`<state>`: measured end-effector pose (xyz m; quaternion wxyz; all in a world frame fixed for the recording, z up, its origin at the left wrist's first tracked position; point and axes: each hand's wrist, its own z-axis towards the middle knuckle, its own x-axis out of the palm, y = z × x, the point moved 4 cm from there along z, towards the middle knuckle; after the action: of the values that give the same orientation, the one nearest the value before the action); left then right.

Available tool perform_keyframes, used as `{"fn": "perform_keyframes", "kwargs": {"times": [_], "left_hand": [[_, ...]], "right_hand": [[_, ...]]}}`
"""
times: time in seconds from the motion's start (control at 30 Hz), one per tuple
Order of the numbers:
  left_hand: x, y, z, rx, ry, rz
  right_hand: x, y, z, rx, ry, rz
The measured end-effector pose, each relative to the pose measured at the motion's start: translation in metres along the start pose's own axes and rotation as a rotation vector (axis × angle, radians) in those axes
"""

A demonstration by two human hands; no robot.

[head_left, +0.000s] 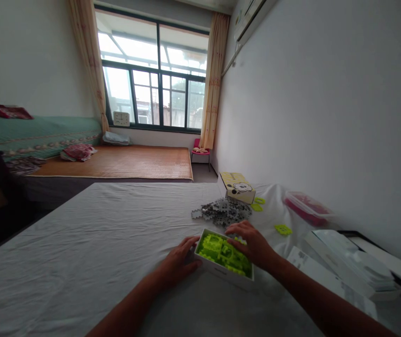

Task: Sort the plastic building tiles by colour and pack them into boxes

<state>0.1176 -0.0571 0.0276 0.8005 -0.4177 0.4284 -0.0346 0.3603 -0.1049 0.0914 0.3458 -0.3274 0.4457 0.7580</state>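
Observation:
A shallow white box [221, 274] full of lime-green puzzle pieces [221, 250] lies on the white sheet in front of me. My left hand [181, 260] rests against the box's left side, fingers curved along its rim. My right hand [251, 243] lies over the box's far right corner, fingers bent down onto the green pieces; whether it pinches one is hidden. Just beyond the box sits a heap of grey puzzle pieces [221, 209].
A yellow cartoon box [237, 186] stands past the grey heap, with three loose green pieces [282, 229] nearby. A pink-lidded container [307, 206] and white boxes [347, 267] line the right wall. The sheet [81, 243] stretches left; a bed and window lie beyond.

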Motion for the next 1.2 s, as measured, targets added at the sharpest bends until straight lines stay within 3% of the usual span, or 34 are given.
{"fn": "perform_keyframes", "kwargs": {"times": [0.1,0.2,0.27,0.37,0.47,0.63,0.8,1.03,1.2], "left_hand": [[0.0,0.002,0.001,-0.02,0.002,0.003],[0.0,0.004,0.001,-0.042,-0.002,0.0],[-0.001,0.004,0.001,-0.044,0.0,-0.006],[-0.001,0.003,0.001,-0.042,0.007,-0.016],[-0.002,0.0,0.002,-0.046,0.02,-0.017],[-0.004,0.001,0.003,-0.07,0.03,-0.032],[-0.001,0.012,0.001,-0.077,0.023,-0.045],[0.001,0.021,-0.003,-0.11,0.046,-0.002],[0.001,0.018,-0.002,-0.091,0.059,0.009]], "right_hand": [[-0.042,-0.062,0.012,0.185,-0.021,-0.109],[-0.074,-0.143,0.006,0.455,0.163,-0.263],[-0.085,-0.185,-0.006,0.547,0.226,-0.288],[-0.087,-0.225,-0.02,0.63,0.284,-0.268],[-0.082,-0.248,-0.012,0.663,0.284,-0.225],[-0.067,-0.274,0.041,0.64,0.199,-0.116],[-0.044,-0.298,0.081,0.664,0.274,-0.052],[-0.053,-0.332,0.093,0.735,0.343,-0.052],[-0.063,-0.352,0.09,0.841,0.169,-0.018]]}}
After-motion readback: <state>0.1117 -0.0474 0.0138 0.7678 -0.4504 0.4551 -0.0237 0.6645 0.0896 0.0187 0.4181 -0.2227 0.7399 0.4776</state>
